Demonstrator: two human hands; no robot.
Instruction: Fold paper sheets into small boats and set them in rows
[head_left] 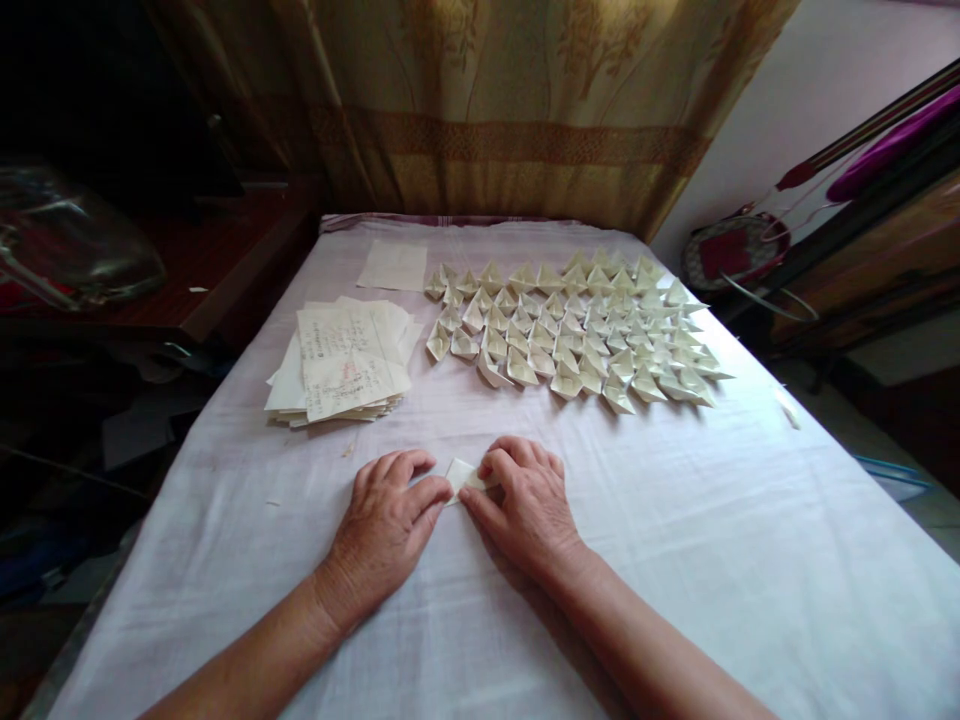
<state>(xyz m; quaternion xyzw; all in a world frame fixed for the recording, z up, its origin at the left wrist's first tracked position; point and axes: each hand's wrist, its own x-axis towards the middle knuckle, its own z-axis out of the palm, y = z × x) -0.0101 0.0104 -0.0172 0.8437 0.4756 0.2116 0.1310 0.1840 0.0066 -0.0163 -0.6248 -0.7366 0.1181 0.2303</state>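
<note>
Between my two hands a small piece of folded white paper (460, 471) lies low over the tablecloth. My left hand (386, 515) is closed with its fingers curled, and its thumb presses the paper's left edge. From the other side my right hand (531, 497) pinches the paper between thumb and forefinger; part of the paper is hidden under those fingers. Beyond my right hand stand rows of many folded paper boats (544, 355). A stack of loose paper sheets (352, 360), some with handwriting, lies beyond my left hand.
A single sheet (393, 265) lies behind the stack on the white cloth-covered table (675, 560). A patterned curtain (495, 110) hangs behind it. At left is a dark wooden cabinet (255, 235); at right, a bag (739, 250). A paper scrap (787, 410) sits near the right edge.
</note>
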